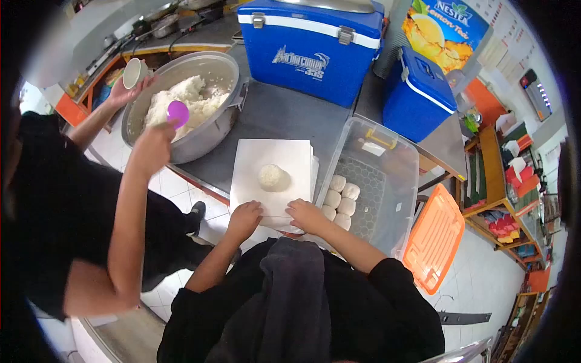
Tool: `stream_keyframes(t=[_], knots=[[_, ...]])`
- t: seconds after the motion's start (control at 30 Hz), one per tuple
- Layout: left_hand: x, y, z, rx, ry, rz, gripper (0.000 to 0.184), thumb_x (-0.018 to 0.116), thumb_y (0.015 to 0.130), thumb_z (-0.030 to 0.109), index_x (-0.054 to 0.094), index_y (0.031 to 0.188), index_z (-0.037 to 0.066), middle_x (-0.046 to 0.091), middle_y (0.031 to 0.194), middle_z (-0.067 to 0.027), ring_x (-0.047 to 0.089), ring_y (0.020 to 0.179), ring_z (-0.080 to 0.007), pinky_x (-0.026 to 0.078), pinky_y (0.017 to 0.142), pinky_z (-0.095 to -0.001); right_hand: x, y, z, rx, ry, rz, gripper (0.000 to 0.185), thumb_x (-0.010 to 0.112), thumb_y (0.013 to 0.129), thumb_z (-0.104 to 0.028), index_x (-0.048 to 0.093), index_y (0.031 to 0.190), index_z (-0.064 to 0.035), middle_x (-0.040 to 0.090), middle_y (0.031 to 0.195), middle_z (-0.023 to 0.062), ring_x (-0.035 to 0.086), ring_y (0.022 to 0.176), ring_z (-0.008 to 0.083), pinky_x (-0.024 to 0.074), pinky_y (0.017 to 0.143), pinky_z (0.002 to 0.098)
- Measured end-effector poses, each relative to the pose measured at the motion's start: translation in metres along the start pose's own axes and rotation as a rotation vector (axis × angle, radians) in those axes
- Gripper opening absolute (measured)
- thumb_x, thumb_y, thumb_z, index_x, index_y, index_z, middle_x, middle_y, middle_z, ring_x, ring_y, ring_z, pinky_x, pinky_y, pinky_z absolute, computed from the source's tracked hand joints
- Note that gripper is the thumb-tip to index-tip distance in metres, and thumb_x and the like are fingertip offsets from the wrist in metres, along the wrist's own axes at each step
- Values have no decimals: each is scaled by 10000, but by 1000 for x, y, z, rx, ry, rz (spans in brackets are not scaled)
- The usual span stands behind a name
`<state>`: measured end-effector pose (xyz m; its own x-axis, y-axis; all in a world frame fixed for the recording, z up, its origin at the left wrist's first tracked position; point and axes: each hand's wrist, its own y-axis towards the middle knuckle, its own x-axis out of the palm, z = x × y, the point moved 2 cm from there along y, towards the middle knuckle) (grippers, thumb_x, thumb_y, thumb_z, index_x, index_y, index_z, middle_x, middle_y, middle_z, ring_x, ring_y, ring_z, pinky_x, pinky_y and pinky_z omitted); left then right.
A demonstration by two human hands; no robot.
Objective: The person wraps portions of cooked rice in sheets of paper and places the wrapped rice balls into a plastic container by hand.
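Observation:
A mound of cooked rice (pixel 272 175) sits on the top sheet of a stack of white paper (pixel 249 158) at the table's front edge. My left hand (pixel 244 220) grips the near edge of the top sheet at its left corner, fingers closed. At the right corner of that edge, my right hand (pixel 306 216) pinches the sheet too. Between the hands the near edge looks slightly raised. To the right, several white wrapped packets (pixel 344 206) lie in the left part of a clear plastic bin (pixel 394 158).
A person at left holds a purple scoop (pixel 178 113) and a small bowl (pixel 134 74) over a large metal pot (pixel 225 118) of rice. A blue cooler (pixel 302 54) stands behind, a smaller cooler (pixel 417 97) beside it. An orange lid (pixel 437 239) leans near the bin.

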<state>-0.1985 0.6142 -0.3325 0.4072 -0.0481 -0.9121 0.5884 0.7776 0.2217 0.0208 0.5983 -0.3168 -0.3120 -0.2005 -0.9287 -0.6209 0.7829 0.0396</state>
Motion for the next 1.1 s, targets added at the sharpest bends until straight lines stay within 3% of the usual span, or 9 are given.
stream_keyframes(t=[0.2,0.27,0.37,0.47,0.67,0.87,1.0,1.07,1.1], knots=[[5,0,-10,151,112,-24,182,548,780,100,582,945,29,585,1050,-138,558,998,-312,459,846,-380,14,-3,-2,-31,-171,-43,274,623,735,-161,580,964,-17,557,993,108,523,951,262,469,790,365],[4,3,-9,11,22,-54,160,537,790,103,582,928,35,595,1004,-129,569,962,-313,471,812,-376,6,-1,-8,-13,-66,125,211,606,741,-144,582,910,-20,562,922,105,538,898,263,475,752,362],[0,6,-8,-88,-94,21,116,550,789,121,581,871,46,603,926,-111,579,887,-307,478,757,-388,22,4,5,51,-30,158,147,609,735,-139,596,824,-23,574,847,105,552,847,276,474,732,362],[-7,6,-4,-11,-145,119,89,551,771,116,561,773,28,572,798,-120,574,824,-300,466,719,-384,6,8,-1,129,67,229,120,619,728,-147,604,730,-28,576,758,111,559,781,293,467,711,373],[-21,6,-11,-140,-368,42,127,632,746,146,586,774,31,586,806,-130,574,767,-309,455,671,-390,7,10,-4,231,188,317,188,673,694,-184,597,652,-18,568,677,130,566,719,295,449,638,385],[-17,11,-30,-103,-559,-46,149,619,779,143,601,823,2,585,801,-141,573,755,-322,453,673,-392,-3,11,-5,414,307,263,266,720,653,-222,586,628,7,553,621,145,558,604,306,444,592,381],[-25,15,-29,-70,-463,-18,95,618,749,97,603,824,40,587,824,-124,576,802,-307,454,695,-383,-5,14,0,443,367,168,249,703,687,-228,593,638,-10,569,671,126,563,681,294,442,630,372],[-26,8,-34,17,-123,37,104,619,712,85,609,813,59,589,839,-114,574,829,-301,458,706,-393,1,12,5,194,318,352,150,643,745,-182,610,689,-47,588,760,116,549,780,300,429,697,385],[-27,3,-37,16,-121,39,104,619,712,85,609,813,59,589,839,-114,574,829,-301,458,706,-393,1,9,8,191,318,353,150,643,745,-182,610,689,-47,588,760,116,549,780,300,429,697,385]])
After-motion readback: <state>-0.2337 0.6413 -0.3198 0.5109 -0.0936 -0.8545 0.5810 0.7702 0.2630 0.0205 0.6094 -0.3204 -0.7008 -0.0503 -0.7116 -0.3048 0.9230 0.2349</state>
